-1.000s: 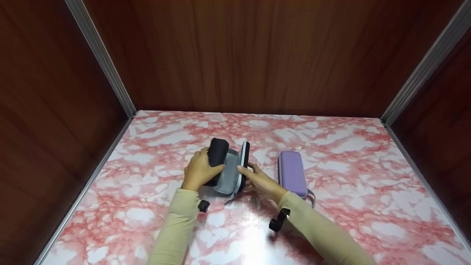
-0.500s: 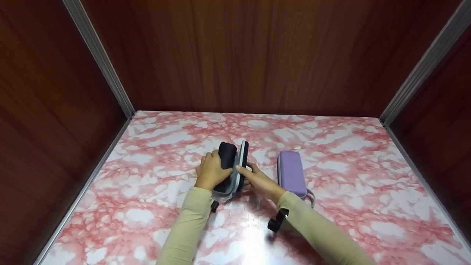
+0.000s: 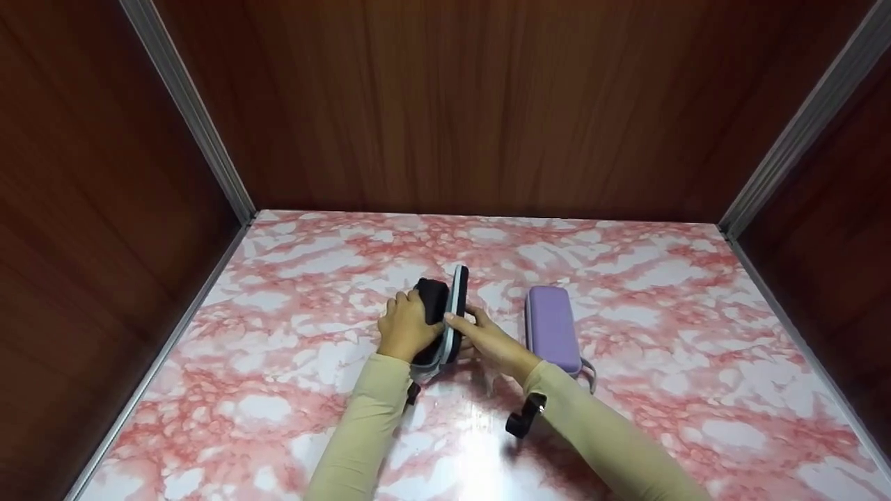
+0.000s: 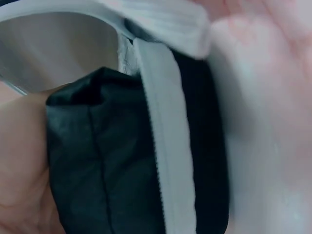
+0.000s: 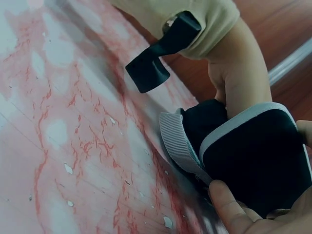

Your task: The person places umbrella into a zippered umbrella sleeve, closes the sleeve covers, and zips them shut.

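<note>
A black zip case with pale grey edging and grey lining stands unzipped on the table, its raised lid (image 3: pixel 460 296) upright on the right side. My left hand (image 3: pixel 405 325) grips a black soft-sided bundle (image 3: pixel 433 298) from above and presses it down into the case. In the left wrist view the seamed black bundle (image 4: pixel 107 161) sits inside the zip edge (image 4: pixel 168 131), with the palm against its left side. My right hand (image 3: pixel 491 342) holds the lid, thumb at its edge and fingers behind. The right wrist view shows the lid's black outer face (image 5: pixel 258 156).
A purple hard case (image 3: pixel 553 327) with a grey wrist strap lies to the right, beside my right forearm. The table (image 3: pixel 640 417) has a red-and-white marbled top, enclosed by dark wood panels (image 3: pixel 445 104) with metal corner posts.
My left hand has moved right and down, bringing the black bundle from above the case's left side into its base. My right hand and the lid have hardly moved.
</note>
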Available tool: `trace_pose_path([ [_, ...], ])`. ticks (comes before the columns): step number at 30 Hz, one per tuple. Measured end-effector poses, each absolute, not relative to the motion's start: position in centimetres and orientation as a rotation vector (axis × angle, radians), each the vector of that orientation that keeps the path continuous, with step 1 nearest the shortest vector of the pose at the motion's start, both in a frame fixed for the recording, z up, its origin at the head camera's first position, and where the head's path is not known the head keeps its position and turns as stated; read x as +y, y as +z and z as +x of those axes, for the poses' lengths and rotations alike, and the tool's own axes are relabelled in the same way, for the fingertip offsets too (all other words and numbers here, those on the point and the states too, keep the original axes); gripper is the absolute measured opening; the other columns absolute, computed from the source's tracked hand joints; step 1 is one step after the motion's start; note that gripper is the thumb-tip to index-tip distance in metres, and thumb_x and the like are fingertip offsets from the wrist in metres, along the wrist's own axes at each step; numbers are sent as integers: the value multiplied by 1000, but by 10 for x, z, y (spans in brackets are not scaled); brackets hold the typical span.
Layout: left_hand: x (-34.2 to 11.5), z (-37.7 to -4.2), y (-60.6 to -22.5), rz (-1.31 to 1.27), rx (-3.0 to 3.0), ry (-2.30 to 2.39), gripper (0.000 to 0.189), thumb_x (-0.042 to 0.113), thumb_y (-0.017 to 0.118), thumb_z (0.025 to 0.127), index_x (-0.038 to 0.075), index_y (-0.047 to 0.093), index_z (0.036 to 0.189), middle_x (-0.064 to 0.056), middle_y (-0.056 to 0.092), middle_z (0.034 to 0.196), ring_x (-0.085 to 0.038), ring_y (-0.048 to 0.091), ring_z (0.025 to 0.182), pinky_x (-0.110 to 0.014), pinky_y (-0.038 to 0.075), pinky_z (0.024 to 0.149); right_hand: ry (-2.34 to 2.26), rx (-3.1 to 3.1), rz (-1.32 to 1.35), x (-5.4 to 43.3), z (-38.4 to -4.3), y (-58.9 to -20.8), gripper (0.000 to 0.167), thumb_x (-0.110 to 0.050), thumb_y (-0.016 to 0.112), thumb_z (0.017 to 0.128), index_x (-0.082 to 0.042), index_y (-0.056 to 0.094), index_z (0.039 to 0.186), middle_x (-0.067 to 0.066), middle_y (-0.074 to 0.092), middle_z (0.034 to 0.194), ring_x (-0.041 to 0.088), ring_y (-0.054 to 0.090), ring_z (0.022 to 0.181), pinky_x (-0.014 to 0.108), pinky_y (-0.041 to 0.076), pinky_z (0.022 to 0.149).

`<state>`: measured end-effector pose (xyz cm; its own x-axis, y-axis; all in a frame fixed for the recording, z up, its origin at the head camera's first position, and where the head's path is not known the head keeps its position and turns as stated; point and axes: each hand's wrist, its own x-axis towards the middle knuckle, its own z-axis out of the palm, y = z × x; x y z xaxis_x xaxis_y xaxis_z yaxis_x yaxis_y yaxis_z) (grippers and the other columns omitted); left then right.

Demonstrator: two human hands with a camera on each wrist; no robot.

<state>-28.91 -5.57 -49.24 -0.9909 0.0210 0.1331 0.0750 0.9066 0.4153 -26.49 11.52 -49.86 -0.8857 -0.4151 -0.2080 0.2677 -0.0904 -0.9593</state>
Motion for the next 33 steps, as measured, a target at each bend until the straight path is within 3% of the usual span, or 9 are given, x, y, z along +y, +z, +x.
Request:
trace_pose_path([
  [15, -67, -288, -488, -107, -2998, -716, 81, 53, 72, 85, -1, 51, 141, -23, 55, 126, -39, 54, 114, -57, 50, 85, -1999, 1763, -151, 116, -262, -496, 74, -37, 57, 102, -10, 14, 156, 31, 66, 113, 27, 72, 84, 50, 54, 88],
  [22, -72, -288, -489, -133, -3002, -738, 81, 54, 72, 84, -1, 52, 141, -22, 55, 128, -38, 53, 116, -56, 49, 88, -2007, 1823, -176, 114, -264, -496, 76, -34, 58, 101, -6, 12, 156, 32, 64, 117, 28, 72, 87, 45, 57, 82],
  [26, -73, -289, -490, -135, -3004, -750, 81, 54, 71, 85, 0, 51, 142, -22, 55, 130, -39, 53, 117, -56, 49, 88, -1945, 1991, -185, 113, -264, -496, 82, -40, 61, 99, -7, 14, 158, 27, 56, 131, 31, 68, 99, 46, 55, 86],
  [33, -84, -292, -491, -187, -2987, -920, 69, 49, 62, 94, 4, 51, 144, -22, 54, 133, -38, 53, 120, -56, 47, 94, -1714, 2474, -366, 113, -263, -494, 87, -48, 61, 97, -4, 19, 158, 24, 31, 155, 41, 46, 131, 49, 43, 104],
])
